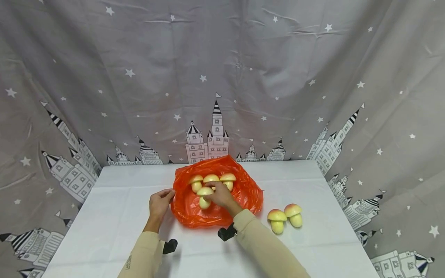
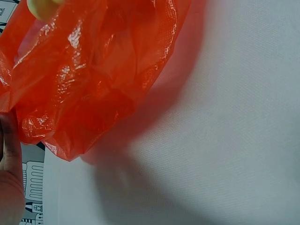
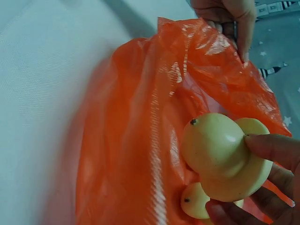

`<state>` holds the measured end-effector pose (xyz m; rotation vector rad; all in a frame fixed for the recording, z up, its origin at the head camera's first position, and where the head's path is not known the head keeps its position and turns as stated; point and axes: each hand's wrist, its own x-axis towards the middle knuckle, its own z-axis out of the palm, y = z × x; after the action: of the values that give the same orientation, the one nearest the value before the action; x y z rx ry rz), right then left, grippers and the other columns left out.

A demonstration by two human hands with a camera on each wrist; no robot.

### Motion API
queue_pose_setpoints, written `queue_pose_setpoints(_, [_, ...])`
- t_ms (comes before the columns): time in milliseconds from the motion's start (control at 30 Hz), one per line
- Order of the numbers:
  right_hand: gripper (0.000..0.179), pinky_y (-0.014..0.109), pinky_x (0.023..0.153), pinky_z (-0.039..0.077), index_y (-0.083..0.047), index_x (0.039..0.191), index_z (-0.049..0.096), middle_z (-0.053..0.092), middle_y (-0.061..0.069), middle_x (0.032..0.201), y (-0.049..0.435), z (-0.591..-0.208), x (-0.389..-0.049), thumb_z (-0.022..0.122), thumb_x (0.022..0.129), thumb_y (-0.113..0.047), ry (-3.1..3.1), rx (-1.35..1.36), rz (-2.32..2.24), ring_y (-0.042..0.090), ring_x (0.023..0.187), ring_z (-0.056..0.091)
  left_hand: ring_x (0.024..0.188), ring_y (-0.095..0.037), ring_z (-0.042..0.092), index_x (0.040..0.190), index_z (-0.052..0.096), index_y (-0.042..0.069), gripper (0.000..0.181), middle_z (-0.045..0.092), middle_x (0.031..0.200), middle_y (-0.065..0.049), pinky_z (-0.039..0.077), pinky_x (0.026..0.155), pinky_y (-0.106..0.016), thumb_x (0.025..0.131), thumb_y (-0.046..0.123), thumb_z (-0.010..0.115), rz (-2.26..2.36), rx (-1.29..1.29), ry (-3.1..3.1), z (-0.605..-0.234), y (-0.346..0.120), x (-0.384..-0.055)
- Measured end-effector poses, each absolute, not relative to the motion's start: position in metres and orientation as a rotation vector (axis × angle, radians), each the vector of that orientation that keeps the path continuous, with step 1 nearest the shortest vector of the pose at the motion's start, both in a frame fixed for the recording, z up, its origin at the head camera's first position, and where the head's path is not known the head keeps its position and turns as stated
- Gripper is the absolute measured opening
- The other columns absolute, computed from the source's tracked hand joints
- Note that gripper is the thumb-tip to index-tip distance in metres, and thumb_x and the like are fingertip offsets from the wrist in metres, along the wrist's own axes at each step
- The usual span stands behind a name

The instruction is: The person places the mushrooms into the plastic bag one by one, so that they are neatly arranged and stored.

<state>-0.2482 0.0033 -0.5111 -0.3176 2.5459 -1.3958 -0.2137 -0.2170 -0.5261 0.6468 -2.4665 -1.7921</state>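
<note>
A red plastic bag (image 1: 187, 216) lies spread on the white table with its mouth facing up. My left hand (image 1: 160, 204) pinches its left rim between thumb and fingers, as the right wrist view also shows. My right hand (image 1: 221, 195) grips a toy mushroom (image 3: 213, 145), yellow with a domed cap, over the inside of the bag. Behind it in the bag are a left mushroom (image 1: 196, 187), a middle mushroom (image 1: 211, 178) partly hidden by my fingers, and a right mushroom (image 1: 228, 178). In the left wrist view the bag (image 2: 79, 89) hides most of its contents.
To the right of the bag, two more toy mushrooms stand close together on the table: a nearer mushroom (image 1: 277, 221) and a farther mushroom (image 1: 293, 214). A grey curtain (image 1: 222, 69) printed with stars and castles hangs behind the white table (image 1: 114, 208) and along its sides.
</note>
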Motion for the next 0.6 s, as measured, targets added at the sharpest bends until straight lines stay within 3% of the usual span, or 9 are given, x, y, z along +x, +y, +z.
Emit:
queue_pose_setpoints(333, [0.041, 0.038, 0.091, 0.050, -0.005, 0.116, 0.064, 0.065, 0.007, 0.112, -0.011, -0.520, -0.250, 0.077, 0.077, -0.007, 2.526, -0.303, -1.335, 0.023, 0.100, 0.058, 0.107, -0.030, 0.060, 0.123, 0.062, -0.004, 0.038, 0.062, 0.122, -0.023, 0.049, 0.097, -0.040, 0.099, 0.025, 0.056, -1.814, 0.669, -2.466, -0.527, -0.217, -0.215])
queue_pose_setpoints(600, [0.040, 0.033, 0.088, 0.050, -0.004, 0.113, 0.064, 0.064, 0.007, 0.109, -0.016, -0.531, -0.249, 0.077, 0.075, -0.001, 2.492, -0.301, -1.373, 0.021, 0.096, 0.058, 0.105, -0.029, 0.061, 0.123, 0.062, -0.004, 0.037, 0.062, 0.121, -0.023, 0.048, 0.097, -0.041, 0.099, 0.024, 0.055, -1.822, 0.664, -2.455, -0.531, -0.218, -0.216])
